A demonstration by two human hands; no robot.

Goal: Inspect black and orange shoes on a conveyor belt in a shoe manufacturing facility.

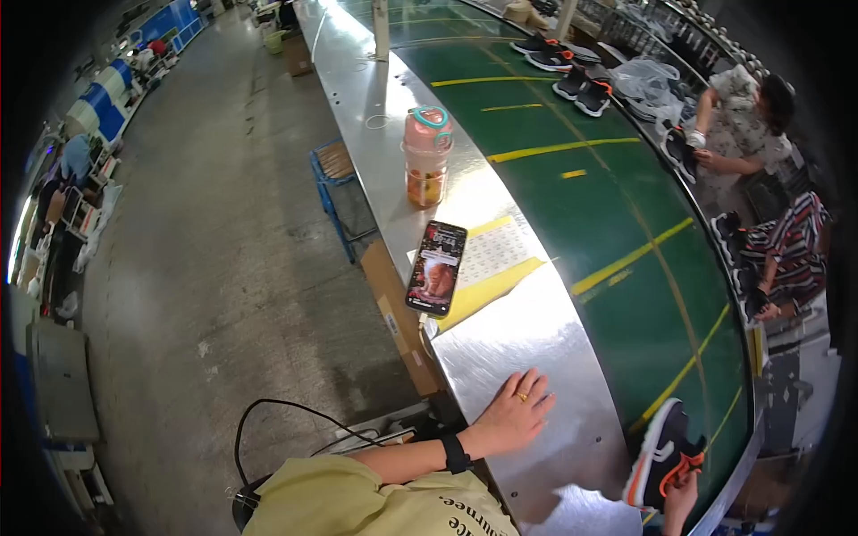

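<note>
My left hand [523,408], with a ring on one finger and a dark band on the wrist, rests open on the bare metal tabletop [509,344]. Nothing is held in it. At the lower right, my right hand [682,497] grips a black sneaker [660,454] with a white sole and orange trim by its orange-edged opening. The sneaker is tilted on its side over the near part of the green conveyor belt [617,339]; whether it touches the belt I cannot tell.
A lit phone [436,268] with a cable lies beside a sheet of printed labels [496,254]. Behind them stands a pink-lidded bottle [426,159]. Across the belt, two people handle shoes; one has a black sneaker [679,154]. A blue-framed stool [337,165] stands left of the table.
</note>
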